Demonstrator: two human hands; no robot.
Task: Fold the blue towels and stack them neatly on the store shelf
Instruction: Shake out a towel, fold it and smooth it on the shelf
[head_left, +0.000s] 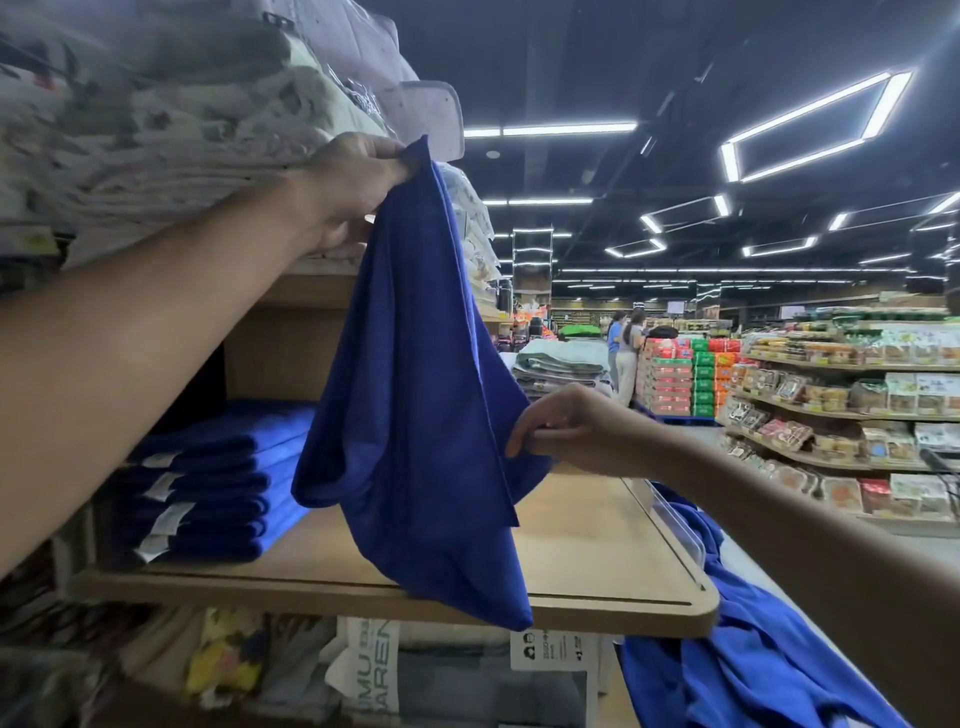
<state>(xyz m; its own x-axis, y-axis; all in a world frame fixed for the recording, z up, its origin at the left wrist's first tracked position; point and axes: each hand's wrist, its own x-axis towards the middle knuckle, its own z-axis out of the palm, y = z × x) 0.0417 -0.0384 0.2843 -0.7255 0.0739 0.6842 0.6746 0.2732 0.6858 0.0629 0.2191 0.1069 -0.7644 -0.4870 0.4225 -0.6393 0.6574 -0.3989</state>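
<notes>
A blue towel (415, 415) hangs unfolded in front of the wooden store shelf (597, 561). My left hand (348, 192) pinches its top corner high up, level with the shelf above. My right hand (566, 431) pinches the towel's right edge lower down. The towel's bottom tip droops past the shelf's front edge. A stack of folded blue towels (208, 483) with white tags lies at the shelf's left end. More loose blue towels (737, 660) lie in a heap at the lower right, below the shelf's right end.
Folded pale patterned linens (156, 130) fill the shelf above. Packaged goods (457, 675) sit on the shelf below. An aisle runs to the right, with stocked food shelves (841, 415) and two people (623, 348) standing far off.
</notes>
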